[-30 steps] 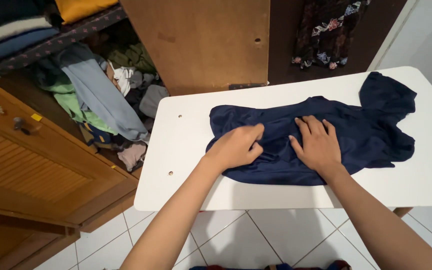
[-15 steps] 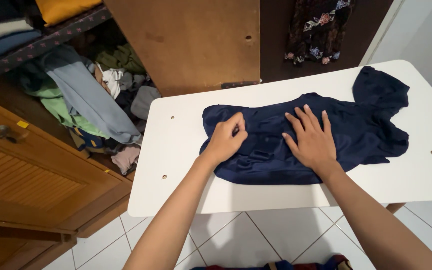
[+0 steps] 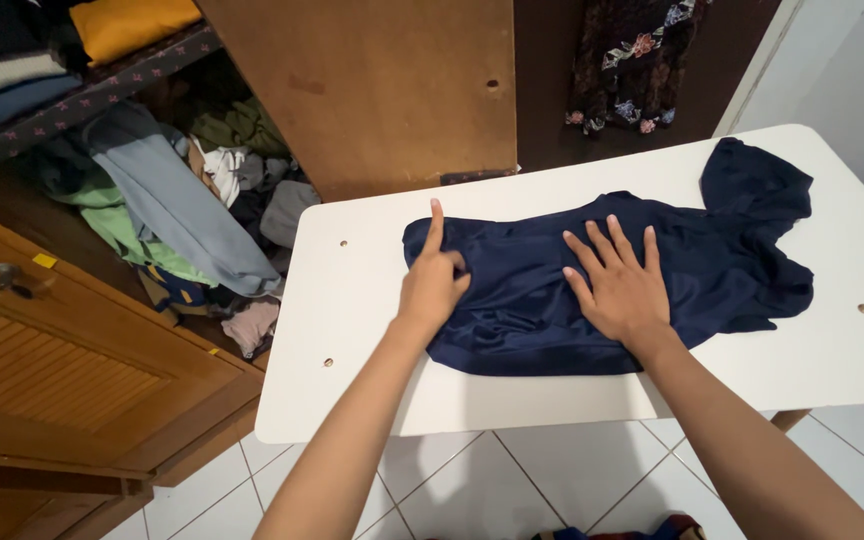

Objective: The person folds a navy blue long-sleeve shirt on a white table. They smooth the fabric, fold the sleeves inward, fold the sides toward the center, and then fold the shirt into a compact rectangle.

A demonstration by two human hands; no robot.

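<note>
**Both hands flat on a navy garment**

An open wardrobe holds jumbled clothes. On the white worktop a navy garment lies lengthwise, left to right. The left hand presses its left end, index finger extended; the right hand rests spread open mid-cloth.

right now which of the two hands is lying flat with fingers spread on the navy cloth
The right hand, palm down with fingers fanned on the navy cloth. The left hand is curled, only its index finger extended.
</note>
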